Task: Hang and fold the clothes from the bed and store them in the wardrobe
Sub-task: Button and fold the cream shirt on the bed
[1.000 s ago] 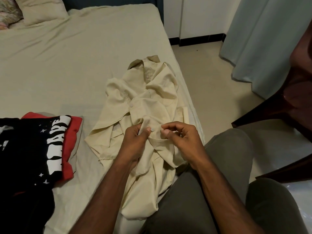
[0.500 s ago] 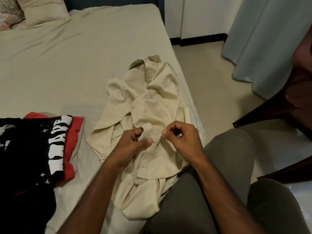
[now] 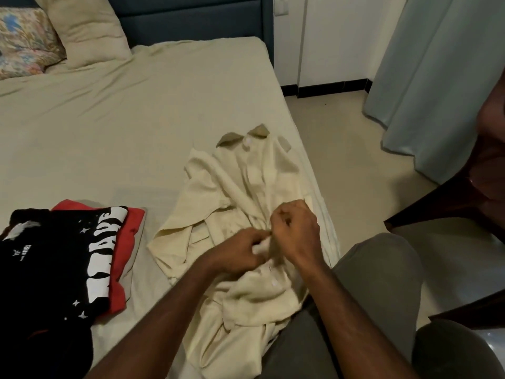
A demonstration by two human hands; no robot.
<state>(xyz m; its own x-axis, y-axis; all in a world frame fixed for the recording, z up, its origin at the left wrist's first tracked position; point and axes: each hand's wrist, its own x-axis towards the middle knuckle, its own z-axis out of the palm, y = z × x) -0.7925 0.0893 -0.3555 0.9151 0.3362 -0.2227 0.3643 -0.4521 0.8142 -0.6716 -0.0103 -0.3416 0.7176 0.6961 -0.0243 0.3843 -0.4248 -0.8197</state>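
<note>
A crumpled cream button-up shirt (image 3: pixel 240 187) lies at the right edge of the bed (image 3: pixel 123 127), collar pointing away from me. My left hand (image 3: pixel 235 251) and my right hand (image 3: pixel 296 231) meet over the middle of the shirt. Both pinch its front placket, fingers closed on the cloth at a button. A white button shows lower on the placket. The shirt's lower part drapes toward my lap and is partly hidden by my forearms.
A stack of folded clothes (image 3: pixel 68 258), black with white print over red, lies on the bed at the left. Pillows (image 3: pixel 84 28) sit at the headboard. My knees in grey trousers (image 3: pixel 377 291) are at lower right. A dark chair (image 3: pixel 464 214) and a curtain (image 3: pixel 437 77) stand to the right.
Both hands moved a little up the shirt front and closer together, still pinching the placket. The head camera tilted up, showing more of the headboard and pillows.
</note>
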